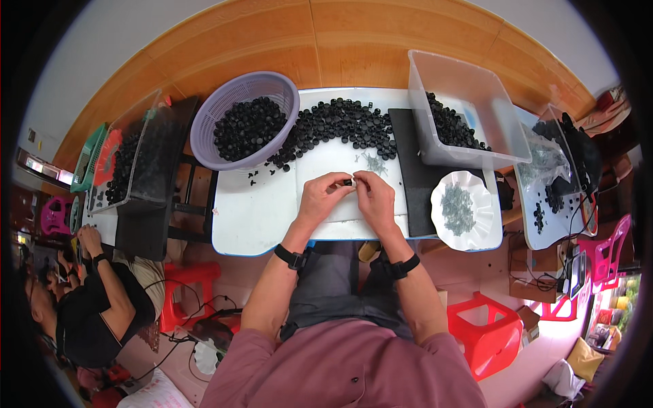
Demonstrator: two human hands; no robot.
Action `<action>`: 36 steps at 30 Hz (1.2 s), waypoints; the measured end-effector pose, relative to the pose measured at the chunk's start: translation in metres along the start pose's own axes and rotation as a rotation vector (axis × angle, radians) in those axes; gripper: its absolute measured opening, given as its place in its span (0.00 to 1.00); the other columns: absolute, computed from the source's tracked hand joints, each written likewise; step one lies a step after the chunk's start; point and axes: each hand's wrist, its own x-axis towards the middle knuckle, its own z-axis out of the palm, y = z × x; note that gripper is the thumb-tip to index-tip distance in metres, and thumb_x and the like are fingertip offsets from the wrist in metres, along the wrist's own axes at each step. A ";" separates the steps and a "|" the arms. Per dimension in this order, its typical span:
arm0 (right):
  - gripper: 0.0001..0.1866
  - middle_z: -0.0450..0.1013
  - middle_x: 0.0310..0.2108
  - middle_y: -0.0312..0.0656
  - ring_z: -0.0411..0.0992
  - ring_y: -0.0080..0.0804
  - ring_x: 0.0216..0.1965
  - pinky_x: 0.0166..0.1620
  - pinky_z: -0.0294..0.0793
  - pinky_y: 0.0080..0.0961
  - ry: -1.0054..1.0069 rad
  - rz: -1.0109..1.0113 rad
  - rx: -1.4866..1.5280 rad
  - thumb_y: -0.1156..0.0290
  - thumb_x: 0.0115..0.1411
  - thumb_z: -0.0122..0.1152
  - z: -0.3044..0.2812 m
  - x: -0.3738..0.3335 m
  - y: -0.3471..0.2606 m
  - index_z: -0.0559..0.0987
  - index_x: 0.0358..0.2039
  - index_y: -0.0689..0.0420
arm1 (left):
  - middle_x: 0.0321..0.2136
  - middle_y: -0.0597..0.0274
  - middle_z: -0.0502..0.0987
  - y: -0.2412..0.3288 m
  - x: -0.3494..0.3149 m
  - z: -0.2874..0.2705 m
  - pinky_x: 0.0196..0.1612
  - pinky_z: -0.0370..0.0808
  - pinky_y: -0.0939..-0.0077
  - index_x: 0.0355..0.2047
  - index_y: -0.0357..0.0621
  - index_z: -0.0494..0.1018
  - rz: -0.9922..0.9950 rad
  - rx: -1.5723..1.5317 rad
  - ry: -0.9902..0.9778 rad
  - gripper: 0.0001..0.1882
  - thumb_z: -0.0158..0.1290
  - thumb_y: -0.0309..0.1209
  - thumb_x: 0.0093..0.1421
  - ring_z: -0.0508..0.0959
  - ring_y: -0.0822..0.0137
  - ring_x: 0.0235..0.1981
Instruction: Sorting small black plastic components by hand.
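"Hands first: how do they stand?"

"The left hand [325, 197] pinches a small black part [348, 182] between thumb and forefinger, above the near half of the table. The right hand [376, 198] is drawn narrow, fingertips just beside the part; whether it holds something too, I can't tell."

"How would that part handle?"

"Light, I'd judge, and stiff, probably plastic. Smooth sides might slip, so fingertips on opposite sides suit it best. I doubt it's fragile."

"And the surface?"

"A white tabletop [255, 216]. At right, a scalloped white dish [489, 211] of small translucent pieces [458, 209] sits by a dark board [413, 187]. Loose translucent bits [373, 163] lie just beyond the hands, and past them spreads a heap of black parts [350, 126]."

"Farther back?"

"A purple basket [203, 129] at left and a clear tub [500, 102] at right, both holding black parts; wood panelling [360, 41] behind."

"Anyone else?"

"A co-worker [95, 316], well apart at left, one hand [88, 239] at another table [105, 219]."
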 end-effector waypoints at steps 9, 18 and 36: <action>0.08 0.81 0.34 0.50 0.82 0.41 0.32 0.36 0.80 0.29 -0.003 0.020 0.008 0.82 0.63 0.60 0.001 0.000 -0.001 0.82 0.42 0.62 | 0.37 0.57 0.86 0.001 -0.001 -0.001 0.41 0.82 0.74 0.43 0.40 0.84 0.004 0.072 0.008 0.14 0.68 0.28 0.57 0.86 0.66 0.34; 0.07 0.82 0.33 0.48 0.82 0.38 0.31 0.36 0.79 0.28 0.009 0.040 0.019 0.81 0.63 0.61 -0.001 0.000 0.001 0.82 0.41 0.62 | 0.34 0.54 0.86 -0.002 -0.001 0.002 0.40 0.82 0.72 0.43 0.38 0.83 -0.020 0.130 0.002 0.13 0.67 0.29 0.59 0.86 0.65 0.34; 0.08 0.82 0.32 0.47 0.81 0.36 0.30 0.36 0.79 0.27 0.022 0.049 0.025 0.82 0.62 0.60 -0.002 0.000 0.001 0.83 0.41 0.62 | 0.60 0.46 0.74 0.072 0.063 -0.140 0.64 0.69 0.57 0.56 0.40 0.74 0.359 0.791 0.622 0.23 0.59 0.20 0.59 0.73 0.46 0.61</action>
